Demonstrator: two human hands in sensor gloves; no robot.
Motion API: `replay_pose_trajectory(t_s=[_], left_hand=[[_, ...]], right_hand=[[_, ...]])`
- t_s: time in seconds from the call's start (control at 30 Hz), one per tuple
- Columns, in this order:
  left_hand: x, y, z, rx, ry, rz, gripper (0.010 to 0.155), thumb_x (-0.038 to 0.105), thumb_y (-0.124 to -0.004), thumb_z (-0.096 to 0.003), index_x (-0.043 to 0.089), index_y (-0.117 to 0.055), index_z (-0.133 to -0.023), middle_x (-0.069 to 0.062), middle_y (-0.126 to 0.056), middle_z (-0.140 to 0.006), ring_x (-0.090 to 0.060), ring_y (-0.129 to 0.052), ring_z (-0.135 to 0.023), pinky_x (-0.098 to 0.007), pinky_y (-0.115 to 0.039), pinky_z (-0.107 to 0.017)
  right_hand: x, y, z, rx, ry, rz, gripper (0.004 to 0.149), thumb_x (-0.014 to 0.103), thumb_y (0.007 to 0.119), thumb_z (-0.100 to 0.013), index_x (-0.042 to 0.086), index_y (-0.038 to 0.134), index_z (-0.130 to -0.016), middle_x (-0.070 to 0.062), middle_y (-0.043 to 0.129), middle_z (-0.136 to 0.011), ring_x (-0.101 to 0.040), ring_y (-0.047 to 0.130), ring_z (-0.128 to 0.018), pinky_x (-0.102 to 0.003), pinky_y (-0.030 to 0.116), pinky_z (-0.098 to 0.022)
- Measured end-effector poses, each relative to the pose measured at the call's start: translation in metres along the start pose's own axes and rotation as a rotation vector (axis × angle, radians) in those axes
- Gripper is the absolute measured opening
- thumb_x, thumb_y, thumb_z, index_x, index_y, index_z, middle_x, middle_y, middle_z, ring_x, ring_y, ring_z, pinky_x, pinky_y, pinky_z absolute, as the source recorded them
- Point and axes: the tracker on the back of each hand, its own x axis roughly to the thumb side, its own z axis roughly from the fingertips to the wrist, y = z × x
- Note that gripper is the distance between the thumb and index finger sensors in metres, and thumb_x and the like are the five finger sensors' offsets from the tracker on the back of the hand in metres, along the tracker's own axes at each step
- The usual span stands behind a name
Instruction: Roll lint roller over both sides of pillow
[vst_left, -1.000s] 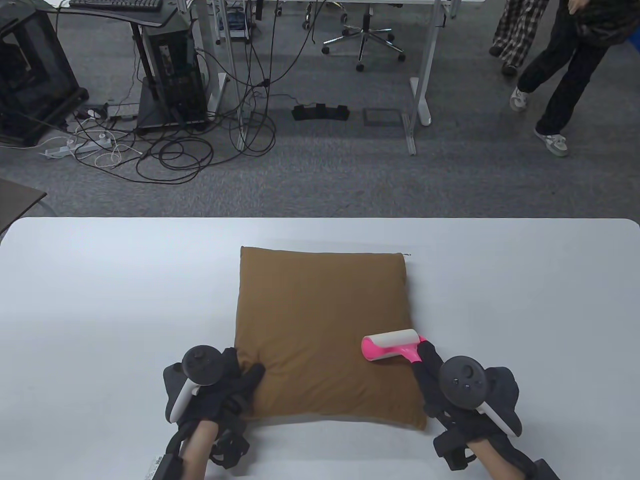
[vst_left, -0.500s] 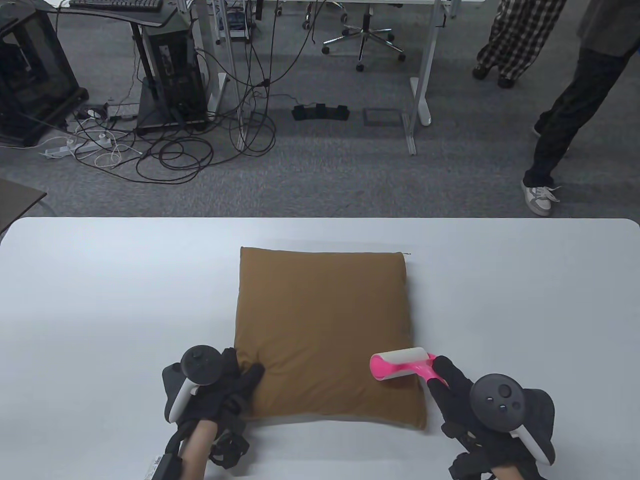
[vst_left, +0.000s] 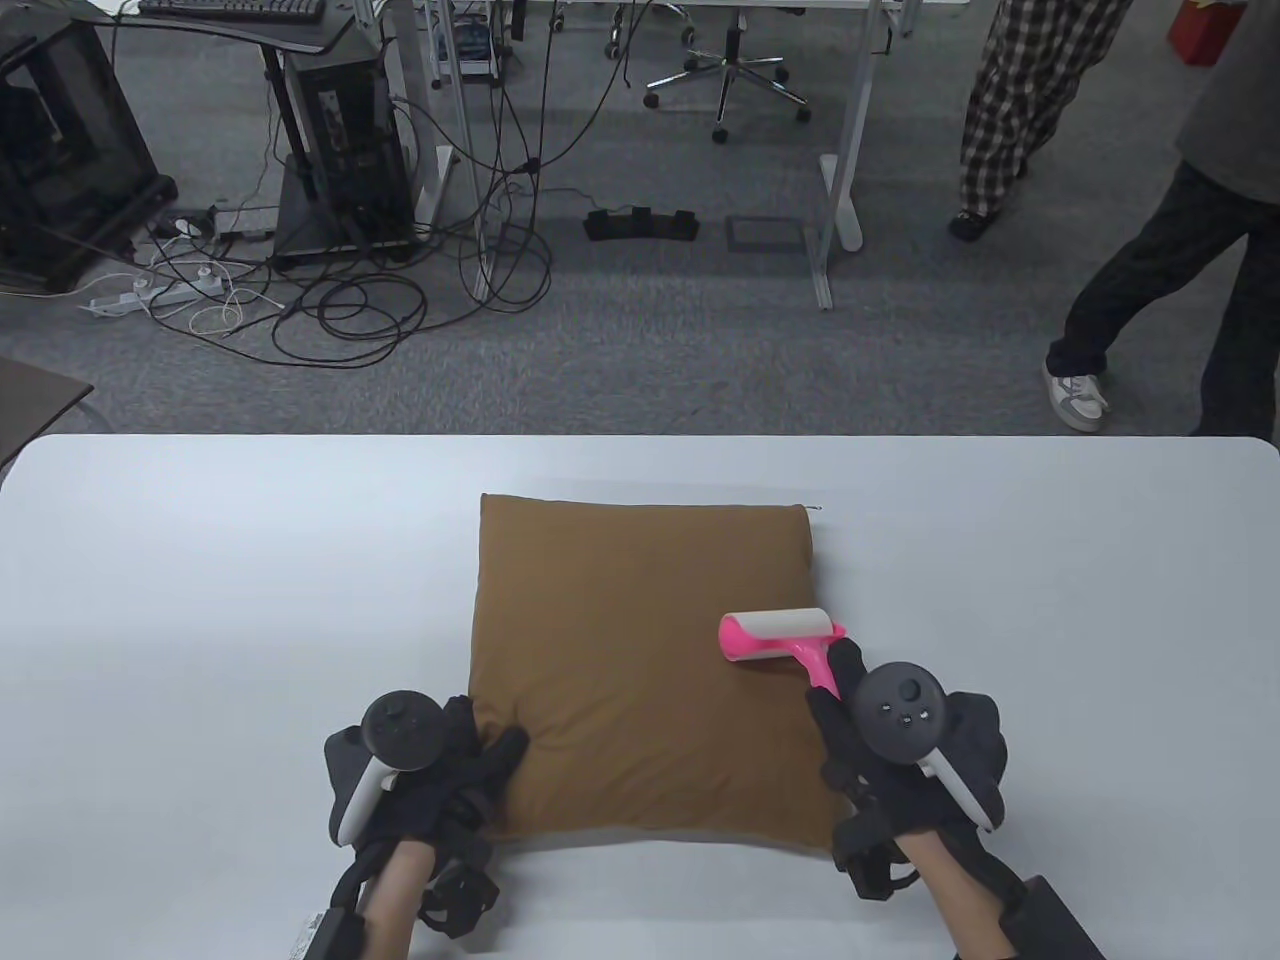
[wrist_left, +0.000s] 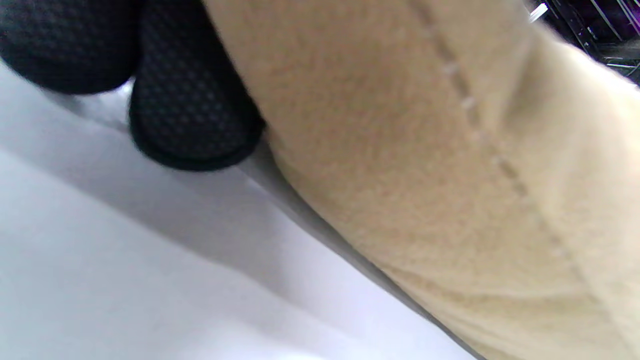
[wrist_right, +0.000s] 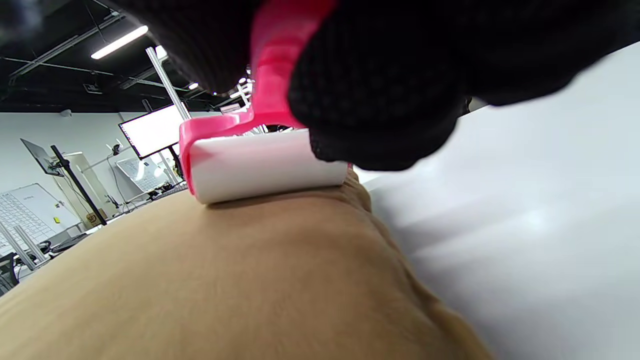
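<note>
A brown square pillow lies flat on the white table. My right hand grips the pink handle of a lint roller; its white roll rests on the pillow near the right edge, as the right wrist view shows on the brown fabric. My left hand rests on the pillow's near left corner. In the left wrist view my gloved fingers lie on the table against the pillow's edge.
The table's far edge runs behind the pillow. Beyond it are carpet, cables, desk legs and an office chair. Two people walk at the far right.
My right hand first pulled the roller back toward the pillow's near edge, then pushed it forward up the right side. The left hand stayed put. The people in the background walked on.
</note>
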Motion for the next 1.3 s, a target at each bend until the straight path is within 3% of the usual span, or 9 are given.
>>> replay_pose_trajectory(t_s=[0.13, 0.4, 0.53, 0.63, 0.97, 1.3], left_hand=[[0.000, 0.000, 0.000, -0.003, 0.001, 0.000, 0.091, 0.062, -0.064, -0.0480, 0.000, -0.033, -0.107, -0.019, -0.087, -0.081, -0.027, -0.104, -0.035, -0.051, -0.084, -0.034], [0.001, 0.001, -0.002, -0.021, 0.001, -0.004, 0.091, 0.062, -0.064, -0.0482, 0.000, -0.033, -0.107, -0.019, -0.087, -0.081, -0.026, -0.104, -0.035, -0.051, -0.084, -0.035], [0.001, 0.001, -0.003, -0.027, 0.002, -0.003, 0.091, 0.062, -0.064, -0.0482, 0.000, -0.033, -0.107, -0.019, -0.087, -0.081, -0.027, -0.104, -0.036, -0.051, -0.084, -0.035], [0.001, 0.002, -0.004, -0.031, 0.003, 0.000, 0.091, 0.062, -0.064, -0.0483, 0.000, -0.032, -0.107, -0.019, -0.087, -0.081, -0.027, -0.104, -0.036, -0.052, -0.084, -0.035], [0.001, 0.002, -0.004, -0.032, 0.003, 0.002, 0.091, 0.062, -0.064, -0.0483, 0.000, -0.032, -0.107, -0.019, -0.087, -0.082, -0.027, -0.104, -0.036, -0.052, -0.084, -0.035], [0.000, 0.001, -0.003, -0.019, 0.007, -0.001, 0.091, 0.062, -0.064, -0.0482, 0.001, -0.032, -0.107, -0.019, -0.086, -0.082, -0.028, -0.104, -0.037, -0.052, -0.083, -0.035]], right_hand=[[0.009, 0.008, -0.029, 0.008, 0.023, -0.040, 0.059, 0.035, 0.067, -0.060, 0.010, 0.050, -0.110, -0.029, 0.095, -0.076, -0.023, 0.103, -0.034, -0.045, 0.090, -0.025], [0.012, 0.022, -0.075, -0.086, 0.093, -0.147, 0.057, 0.031, 0.070, -0.060, 0.012, 0.052, -0.110, -0.031, 0.091, -0.082, -0.026, 0.103, -0.045, -0.047, 0.090, -0.033], [0.009, 0.026, -0.090, -0.082, 0.123, -0.177, 0.056, 0.031, 0.068, -0.060, 0.015, 0.051, -0.111, -0.031, 0.089, -0.084, -0.028, 0.100, -0.049, -0.049, 0.088, -0.036], [0.006, 0.026, -0.094, -0.056, 0.122, -0.177, 0.055, 0.033, 0.065, -0.061, 0.017, 0.050, -0.111, -0.029, 0.092, -0.077, -0.026, 0.098, -0.043, -0.049, 0.085, -0.033], [0.003, 0.013, -0.061, -0.030, 0.031, -0.093, 0.055, 0.037, 0.064, -0.062, 0.008, 0.056, -0.108, -0.021, 0.101, -0.056, -0.020, 0.098, -0.023, -0.044, 0.085, -0.019], [-0.012, -0.011, 0.008, -0.036, -0.071, -0.055, 0.056, 0.041, 0.068, -0.061, 0.002, 0.068, -0.101, -0.015, 0.103, -0.039, -0.017, 0.099, -0.014, -0.042, 0.086, -0.013]])
